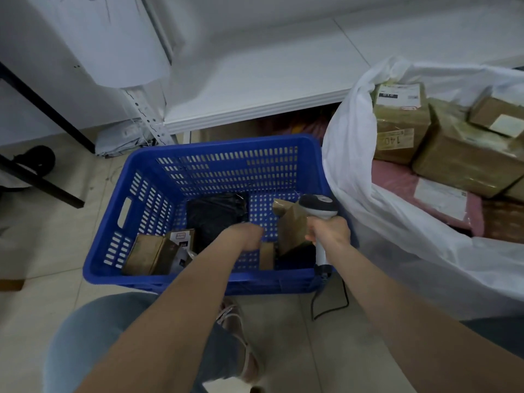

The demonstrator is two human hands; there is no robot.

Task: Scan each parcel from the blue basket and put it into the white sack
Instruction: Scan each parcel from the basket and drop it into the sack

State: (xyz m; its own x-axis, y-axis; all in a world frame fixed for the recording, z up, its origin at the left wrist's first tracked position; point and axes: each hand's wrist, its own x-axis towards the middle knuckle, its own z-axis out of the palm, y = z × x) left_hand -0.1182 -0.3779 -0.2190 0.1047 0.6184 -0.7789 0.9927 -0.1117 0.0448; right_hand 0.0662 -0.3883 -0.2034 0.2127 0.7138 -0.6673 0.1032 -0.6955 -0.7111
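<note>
Gripping the scanner [317, 206] is the right hand [329, 231]; left hand [249, 236] blurred, grasp unclear.

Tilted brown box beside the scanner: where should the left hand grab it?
Probably its raised upper end, from above-left. The tilted brown box leans upright, top edge free; the right hand and scanner crowd its right side.

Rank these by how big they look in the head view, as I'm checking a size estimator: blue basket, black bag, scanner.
1. blue basket, largest by far
2. black bag
3. scanner, clearly smaller, though partly hidden
</note>
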